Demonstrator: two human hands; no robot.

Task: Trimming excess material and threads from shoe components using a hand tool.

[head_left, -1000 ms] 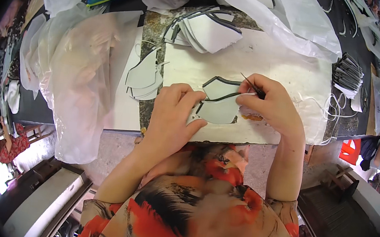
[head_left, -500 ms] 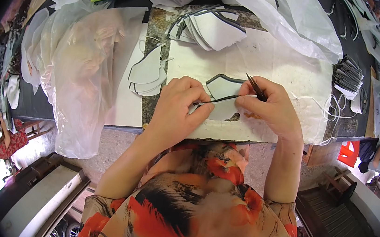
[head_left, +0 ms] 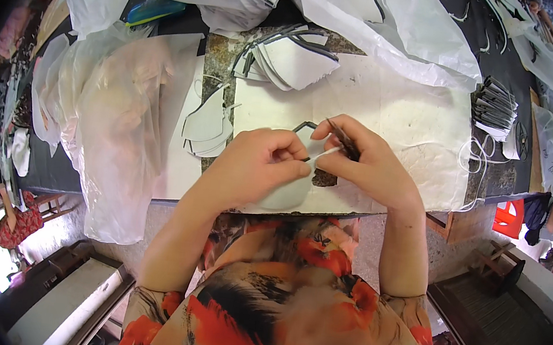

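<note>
Near the counter's (head_left: 433,115) front edge, the left hand (head_left: 253,166) pinches a white cut piece (head_left: 288,191) — the right hand (head_left: 369,166), just beside, grips a thin dark tool (head_left: 343,139) angled toward the far edge, its near end at the piece.

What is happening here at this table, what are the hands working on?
A person sits at a paper-covered table. The left hand pinches a white cut piece with dark edging, while the right hand holds a thin dark tool against it. A fanned stack of similar white pieces lies further back, with plastic bags on the left.
</note>
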